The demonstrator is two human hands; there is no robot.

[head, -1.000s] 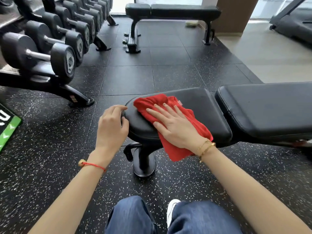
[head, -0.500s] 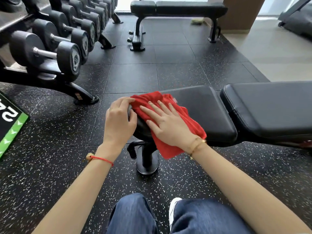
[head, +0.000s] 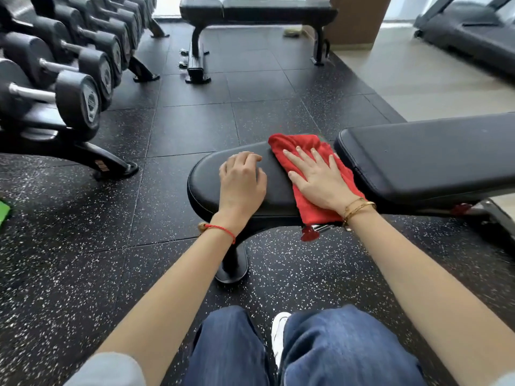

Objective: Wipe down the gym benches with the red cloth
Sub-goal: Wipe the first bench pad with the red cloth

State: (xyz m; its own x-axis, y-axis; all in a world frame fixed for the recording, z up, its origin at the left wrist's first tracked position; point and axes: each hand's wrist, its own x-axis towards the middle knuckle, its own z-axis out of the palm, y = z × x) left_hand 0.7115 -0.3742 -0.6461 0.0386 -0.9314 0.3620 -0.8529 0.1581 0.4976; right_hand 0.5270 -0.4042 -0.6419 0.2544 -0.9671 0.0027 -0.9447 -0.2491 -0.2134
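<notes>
A black padded gym bench stands in front of me, with a small seat pad (head: pixel 206 182) and a longer back pad (head: pixel 429 157) to its right. The red cloth (head: pixel 298 146) lies across the right end of the seat pad, hanging over its near edge. My right hand (head: pixel 317 176) presses flat on the cloth with straight, spread fingers. My left hand (head: pixel 242 179) rests on the bare seat pad to the left of the cloth, fingers loosely curled, holding nothing. A second black flat bench (head: pixel 259 9) stands at the far end of the floor.
A rack of black dumbbells (head: pixel 69 79) runs along the left, its feet reaching onto the speckled rubber floor (head: pixel 69 260). A treadmill (head: pixel 471 32) stands at the far right on the light floor. My knees in blue jeans (head: pixel 328 346) are just below the bench.
The cloth and my right hand have slid right along the seat pad, from its left end toward the back pad. My left hand has moved from the pad's left edge onto its top.
</notes>
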